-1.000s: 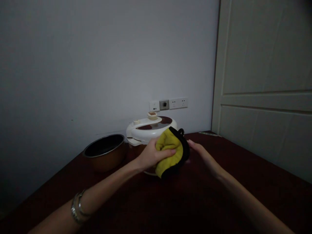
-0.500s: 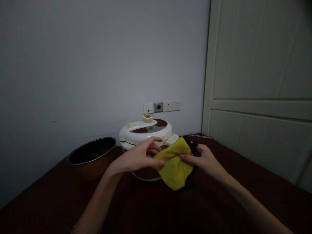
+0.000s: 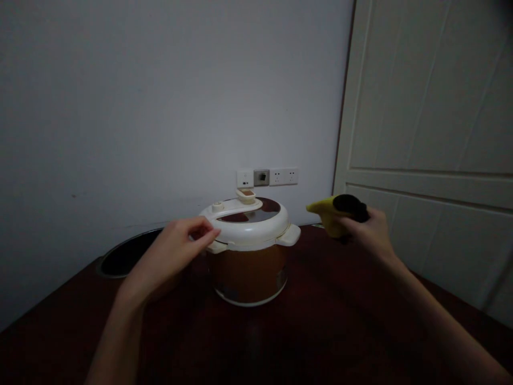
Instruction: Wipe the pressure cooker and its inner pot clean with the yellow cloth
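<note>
A white-lidded electric pressure cooker with a brown body stands on the dark red tabletop. In front of the left edge of its lid is my left hand. The fingers curl in and the thumb tip comes close to them, with nothing visible between; whether it touches the lid I cannot tell. My right hand is raised to the right of the cooker. It grips a bunched yellow cloth with black edging, clear of the cooker's right handle.
A dark-lined inner pot stands at the left, partly hidden behind my left forearm. Wall sockets sit behind the cooker. A pale panelled door rises along the right side of the dark red table.
My left hand has come away from the yellow cloth and shifted left to the lid's edge. My right hand has lifted the cloth up and to the right, uncovering the cooker's front.
</note>
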`<state>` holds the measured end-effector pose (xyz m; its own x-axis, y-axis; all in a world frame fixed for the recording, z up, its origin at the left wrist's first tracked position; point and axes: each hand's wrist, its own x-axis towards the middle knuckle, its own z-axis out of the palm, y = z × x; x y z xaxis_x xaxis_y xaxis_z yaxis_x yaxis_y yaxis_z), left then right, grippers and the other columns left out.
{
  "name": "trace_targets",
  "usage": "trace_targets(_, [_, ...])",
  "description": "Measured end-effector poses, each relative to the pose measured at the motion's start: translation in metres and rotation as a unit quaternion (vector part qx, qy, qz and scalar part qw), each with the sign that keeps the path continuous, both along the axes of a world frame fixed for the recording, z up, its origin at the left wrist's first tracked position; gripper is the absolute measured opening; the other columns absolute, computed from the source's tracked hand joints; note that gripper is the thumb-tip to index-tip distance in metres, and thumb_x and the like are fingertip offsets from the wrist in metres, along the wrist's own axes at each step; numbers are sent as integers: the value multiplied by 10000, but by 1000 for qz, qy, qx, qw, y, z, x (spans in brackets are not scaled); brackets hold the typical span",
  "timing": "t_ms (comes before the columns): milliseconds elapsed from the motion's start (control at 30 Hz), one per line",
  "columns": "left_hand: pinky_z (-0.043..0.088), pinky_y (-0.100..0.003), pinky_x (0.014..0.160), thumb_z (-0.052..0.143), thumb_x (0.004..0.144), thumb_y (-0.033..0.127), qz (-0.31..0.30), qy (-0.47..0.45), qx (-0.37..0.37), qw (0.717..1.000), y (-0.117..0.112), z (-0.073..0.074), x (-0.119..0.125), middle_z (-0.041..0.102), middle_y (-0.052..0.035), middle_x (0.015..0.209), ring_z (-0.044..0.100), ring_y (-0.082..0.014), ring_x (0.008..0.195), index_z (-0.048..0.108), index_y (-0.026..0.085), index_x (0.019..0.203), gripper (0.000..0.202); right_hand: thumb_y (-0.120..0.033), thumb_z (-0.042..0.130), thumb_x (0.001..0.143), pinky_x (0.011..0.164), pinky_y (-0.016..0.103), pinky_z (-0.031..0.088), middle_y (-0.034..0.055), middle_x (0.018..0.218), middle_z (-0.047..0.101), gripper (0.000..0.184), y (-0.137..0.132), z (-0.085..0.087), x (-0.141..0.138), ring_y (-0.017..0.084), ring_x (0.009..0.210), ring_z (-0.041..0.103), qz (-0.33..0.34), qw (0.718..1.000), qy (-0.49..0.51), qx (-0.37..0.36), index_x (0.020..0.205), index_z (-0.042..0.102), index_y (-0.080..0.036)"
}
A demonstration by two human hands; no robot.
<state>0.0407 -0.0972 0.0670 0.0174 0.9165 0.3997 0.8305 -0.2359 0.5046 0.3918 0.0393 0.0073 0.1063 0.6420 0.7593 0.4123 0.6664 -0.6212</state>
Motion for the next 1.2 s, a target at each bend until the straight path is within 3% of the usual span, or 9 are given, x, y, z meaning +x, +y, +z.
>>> trace_targets(100, [398,-269,547,474,769,649,99,64,-79,990,12,-8,-31,656,-46,625,586,-176,574,631,171,660,515,-330,619,620,703,361,474,59,800,601,201,24,0,-19,224,764,579,-29,998,-42,29,762,634,-189])
trace_targets(167, [399,-271,513,433,749,707,112,39,-148,982,19,-15,-42,647,-65,598,585,-179,521,615,158,663,584,-352,608,627,681,355,475,65,790,619,239,31,-7,-35,227,748,587,18,997,-75,-26,784,636,-174])
trace_targets(300, [415,-267,476,452,712,726,43,-17,-289,956,27,-26,-39,670,-87,711,613,-186,497,595,134,875,630,-408,529,759,631,343,489,68,732,657,282,21,-26,-57,227,684,607,74,988,-112,-79,839,634,-159])
trace_targets(500, [381,-230,435,531,692,653,-28,9,-363,931,31,-33,-14,656,-58,705,595,-153,484,568,155,808,512,-165,458,784,960,473,442,154,1196,608,406,-16,-51,-71,288,1136,554,49,971,-210,102,1180,548,-153])
trace_targets(633, [336,-215,407,532,720,627,-26,7,-371,928,28,-37,0,652,-56,667,571,-138,461,563,153,754,476,-90,449,742,975,485,454,179,1219,589,528,-37,-58,-76,280,1196,523,35,945,-271,178,1267,469,-135])
trace_targets(767, [370,-233,429,516,733,645,-17,19,-341,940,22,-31,0,648,-56,639,578,-150,464,583,143,767,508,-91,457,761,949,426,483,162,1177,620,479,-54,-51,-68,250,1152,560,109,917,-302,235,1237,478,-135])
trace_targets(867, [421,-255,483,487,755,648,5,37,-291,956,18,-22,-10,641,-57,622,605,-170,520,593,140,715,520,-149,465,812,722,307,548,90,944,683,276,-48,-35,-50,192,856,666,94,945,-229,214,1073,552,-172])
trace_targets(1000, [443,-270,555,478,752,662,44,57,-206,976,19,-17,-27,654,-54,657,626,-185,599,613,148,761,531,-259,495,824,516,258,454,27,666,618,134,-10,-17,-32,158,551,587,-69,981,-119,140,894,570,-173])
trace_targets(1200, [412,-260,536,535,698,660,27,26,-215,976,32,-30,-38,680,-68,726,609,-175,590,654,150,866,550,-213,460,811,539,268,444,71,723,654,138,-3,-28,-65,192,617,614,-41,957,-278,75,907,538,-154])
